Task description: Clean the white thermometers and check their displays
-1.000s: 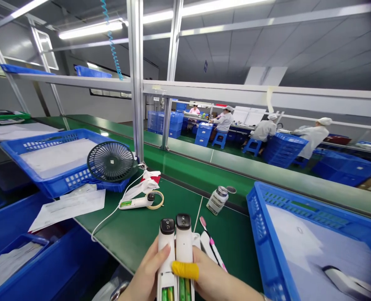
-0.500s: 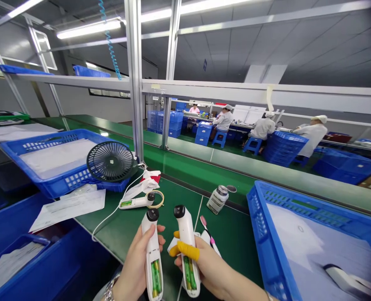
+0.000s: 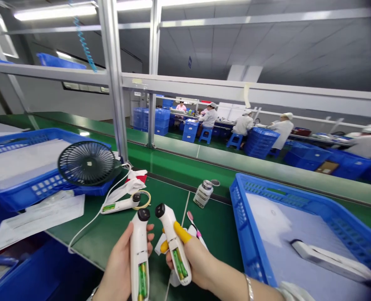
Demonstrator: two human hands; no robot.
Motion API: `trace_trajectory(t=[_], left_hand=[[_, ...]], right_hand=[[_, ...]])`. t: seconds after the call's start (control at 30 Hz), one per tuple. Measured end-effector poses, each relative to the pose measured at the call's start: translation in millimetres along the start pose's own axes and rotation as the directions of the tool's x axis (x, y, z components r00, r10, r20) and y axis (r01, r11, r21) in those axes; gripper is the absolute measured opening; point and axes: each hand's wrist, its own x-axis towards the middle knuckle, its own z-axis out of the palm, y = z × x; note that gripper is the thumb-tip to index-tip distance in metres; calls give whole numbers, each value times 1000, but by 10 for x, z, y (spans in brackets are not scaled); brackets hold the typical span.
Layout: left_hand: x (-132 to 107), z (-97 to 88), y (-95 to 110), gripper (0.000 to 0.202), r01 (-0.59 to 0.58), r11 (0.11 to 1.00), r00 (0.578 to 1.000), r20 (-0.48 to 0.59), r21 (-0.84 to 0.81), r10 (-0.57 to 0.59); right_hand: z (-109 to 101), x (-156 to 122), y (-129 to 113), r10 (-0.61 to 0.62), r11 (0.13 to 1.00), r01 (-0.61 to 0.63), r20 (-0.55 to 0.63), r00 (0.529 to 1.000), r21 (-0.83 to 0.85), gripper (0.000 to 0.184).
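My left hand (image 3: 119, 267) is closed around a white handheld thermometer (image 3: 139, 255) with its battery bay open and green batteries showing. My right hand (image 3: 198, 261), with yellow finger cots, grips a second white thermometer (image 3: 173, 244), tilted left, its green batteries also exposed. Both are held upright over the green bench near its front edge. A third thermometer (image 3: 119, 205) lies on the bench beside a ring of tape (image 3: 143, 200). A pink-tipped brush (image 3: 194, 221) lies just beyond my right hand.
A blue crate (image 3: 298, 200) lined with white foam stands at right, with a white device (image 3: 332, 259) in it. Another blue crate (image 3: 25, 190) and a black fan (image 3: 86, 163) are at left. A small jar (image 3: 203, 193) stands mid-bench. Paper sheets (image 3: 34, 217) lie left. Several co-workers sit beyond the conveyor.
The two thermometers, first held side by side, have been pulled apart, one in each hand. My head has turned right, shifting the scene left.
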Motion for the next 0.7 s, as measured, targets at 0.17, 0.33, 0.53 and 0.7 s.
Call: trace_trajectory(t=[0.17,0.33,0.53,0.7], left_hand=[[30,41,20,30,13,999,999,-36,-42,-14],[3,47,7,46,48,997,999,12,-68,-47],[25,41,3,56,72,991,994,95,-113,-61],[24,37,15,58,96,987,990,117,-133,-80]], right_hand=[[-28,43,-5,55,997,-54,-10,998,48,61],[0,-1,-45,83,992,-86,40,996,90,59],[37,-64,-69,37,984,-58,125,991,169,58],[10,-33,-47,49,982,-74,143,988,173,57]])
